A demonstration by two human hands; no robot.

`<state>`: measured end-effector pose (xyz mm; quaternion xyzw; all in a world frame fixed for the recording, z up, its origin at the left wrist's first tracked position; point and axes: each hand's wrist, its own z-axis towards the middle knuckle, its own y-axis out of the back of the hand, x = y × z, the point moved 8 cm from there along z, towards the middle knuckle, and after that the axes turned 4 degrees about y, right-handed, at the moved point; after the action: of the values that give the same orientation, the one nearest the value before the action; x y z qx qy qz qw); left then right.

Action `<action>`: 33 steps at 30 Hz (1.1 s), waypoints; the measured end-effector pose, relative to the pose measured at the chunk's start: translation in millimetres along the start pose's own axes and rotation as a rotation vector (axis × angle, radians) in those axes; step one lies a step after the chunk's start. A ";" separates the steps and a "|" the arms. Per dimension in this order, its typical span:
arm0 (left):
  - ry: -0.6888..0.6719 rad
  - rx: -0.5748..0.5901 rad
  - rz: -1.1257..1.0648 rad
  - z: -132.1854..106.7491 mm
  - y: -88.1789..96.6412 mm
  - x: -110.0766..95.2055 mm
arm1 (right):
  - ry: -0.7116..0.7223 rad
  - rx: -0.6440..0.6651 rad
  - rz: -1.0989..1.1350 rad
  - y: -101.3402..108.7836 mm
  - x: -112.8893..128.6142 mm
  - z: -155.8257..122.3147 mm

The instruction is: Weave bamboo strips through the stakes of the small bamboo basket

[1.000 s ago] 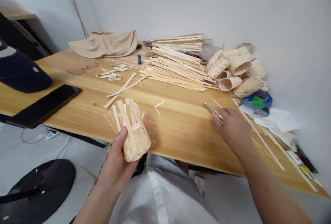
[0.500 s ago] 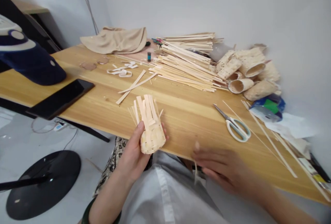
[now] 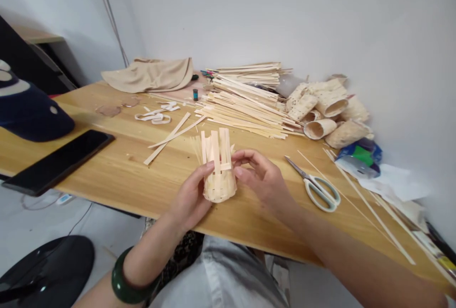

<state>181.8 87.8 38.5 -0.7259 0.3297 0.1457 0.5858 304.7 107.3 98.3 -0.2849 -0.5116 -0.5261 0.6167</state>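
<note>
A small half-woven basket (image 3: 221, 187) of pale wood strips, its uprights loose at the top, stands nearly upright above the table's near edge. My left hand (image 3: 192, 194) is wrapped round its left side, thumb on the front. Against its right side, my right hand (image 3: 261, 177) has curled fingers and thumb at the upper weave, where a short cross strip shows; its fingertips are partly hidden. To the right of that hand lie scissors (image 3: 315, 187) with pale handles. Two loose flat strips (image 3: 173, 138) cross each other behind the basket on the left.
Bundled strips (image 3: 245, 108) lie at the back, beside a pile of woven tubes (image 3: 320, 128). White ribbon (image 3: 155, 117), a thread spool (image 3: 195, 94), beige cloth (image 3: 149, 75) and a dark phone (image 3: 59, 161) are left. Long thin strips (image 3: 370, 208) run along the right.
My right hand has come up from the table's near edge to the basket's right side. The basket has tipped more upright in my left hand. The camera view has shifted.
</note>
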 end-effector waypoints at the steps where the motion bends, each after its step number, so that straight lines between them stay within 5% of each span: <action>1: -0.002 0.020 0.017 8.9 -1.9 -3.2 | -0.010 -0.002 0.031 -0.4 -4.6 7.4; 7: 0.050 0.105 0.232 59.7 -14.2 -10.6 | 0.012 -0.064 0.055 23.9 -20.7 33.3; 11: -0.208 -0.068 0.476 80.2 -10.7 -35.9 | 0.097 -0.215 -0.051 47.4 -25.3 38.0; 16: -0.505 0.095 0.672 76.3 -33.1 -53.3 | 0.067 -0.289 -0.099 53.4 -41.6 34.8; 27: -0.377 0.230 0.694 77.9 -27.0 -46.4 | 0.152 -0.288 -0.258 43.3 -30.6 36.4; 33: -0.398 0.169 0.740 75.7 -26.5 -51.1 | 0.229 -0.249 -0.317 38.6 -26.2 33.3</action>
<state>174.4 177.7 68.5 -0.4661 0.4593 0.4556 0.6035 331.9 157.2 91.6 -0.2131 -0.4078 -0.7043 0.5406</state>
